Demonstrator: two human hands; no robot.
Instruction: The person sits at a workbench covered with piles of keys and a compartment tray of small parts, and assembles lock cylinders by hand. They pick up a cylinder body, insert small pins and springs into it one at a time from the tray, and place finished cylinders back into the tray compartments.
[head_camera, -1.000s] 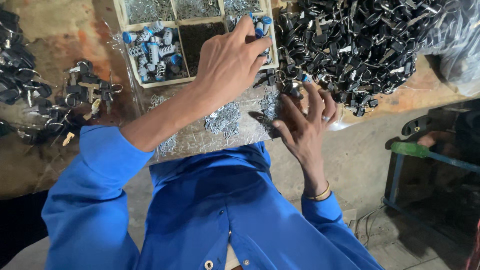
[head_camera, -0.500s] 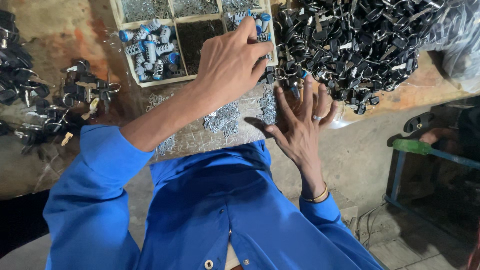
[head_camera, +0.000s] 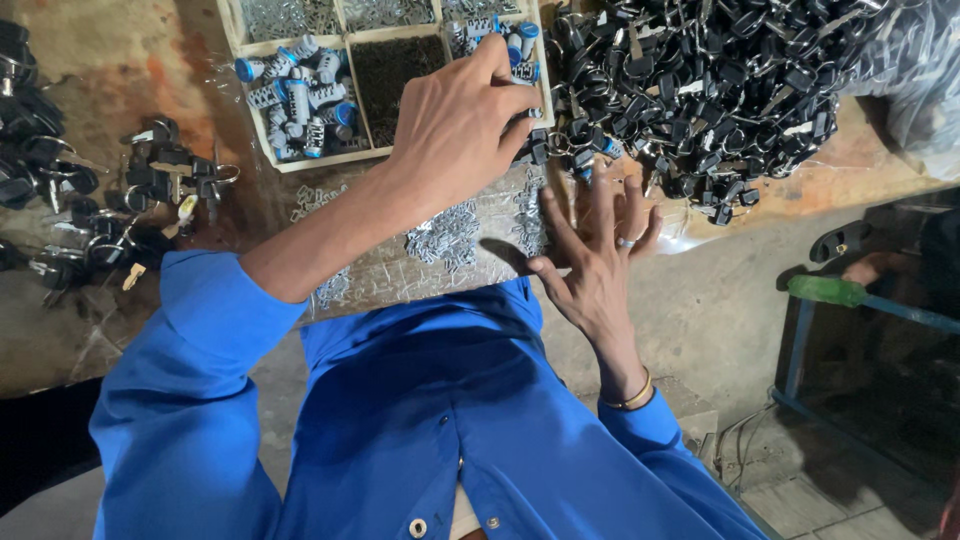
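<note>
Place: a small assembly workshop.
Signs: stained worktop (head_camera: 120, 70), heap of black keys (head_camera: 720, 90) at its far right corner, compartmented parts tray (head_camera: 300, 160) at the far edge.
</note>
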